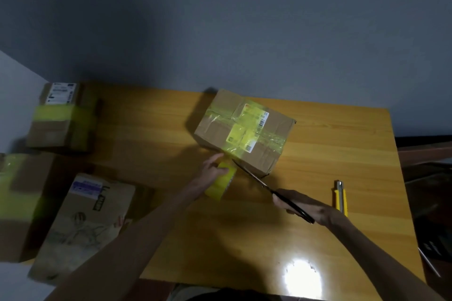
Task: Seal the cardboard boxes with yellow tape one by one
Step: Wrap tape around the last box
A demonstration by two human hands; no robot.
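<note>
Brown cardboard box [244, 129] crossed by bands of glossy yellow tape, standing skewed on wide honey-coloured wooden table [342, 154], a little toward twelve o'clock from its middle. Out at nine o'clock, three more brown cardboard boxes: edge one [22, 203] and far one [61, 120] banded in yellow, nearest one [83, 222] printed with a line drawing and showing no yellow, so probably next in line. Fat yellow tape roll [220, 184] at seven o'clock of the middle box, just beside its near corner. Long black-handled scissors [259, 179] at six o'clock of that box, tips aimed toward ten o'clock. Slim yellow utility knife [340, 197] flat on the table at four o'clock, lying idle. Short yellow strip [227, 158] bridging box edge and roll, blurred.

Judged the cutting step for this box. Biggest hazard: blades running on into the carton wall, tips being close by it. Next: roll jerking away once freed, loose end snapping back flat onto it and hard to find. Then a skewed or partial cut from slack in the strip, leaving a ragged tail folding onto itself. Lastly, nicked fingertips, left fingers [220, 168] lying just at nine o'clock of the blades.

Left hand [211, 171] curled over the roll from above, gripping it; thumb hidden. Right hand [303, 205] closed round the scissor handles, at five o'clock of the box; blades seemingly a little parted, too blurred to be sure
</note>
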